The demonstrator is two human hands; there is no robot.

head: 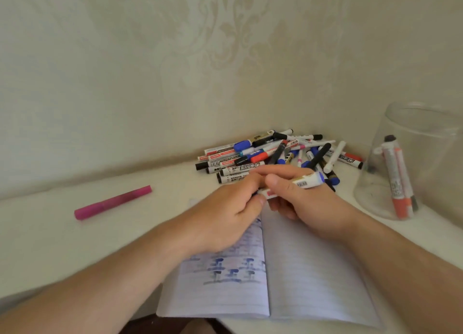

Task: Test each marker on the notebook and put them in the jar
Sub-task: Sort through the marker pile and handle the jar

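Observation:
An open lined notebook (300,278) lies in front of me, with blue test marks on its left page. Above its top edge both hands meet on one white marker (307,182) with a blue end. My right hand (300,203) grips the marker's barrel. My left hand (233,208) pinches its near end, which shows a bit of red. A pile of markers (270,156) lies behind the hands by the wall. The clear jar (426,138) stands at the right with a few markers (398,181) leaning inside.
A pink marker (112,203) lies alone on the white table (62,246) at the left. The patterned wall runs close behind the pile and the jar. The table's front edge passes just below the notebook.

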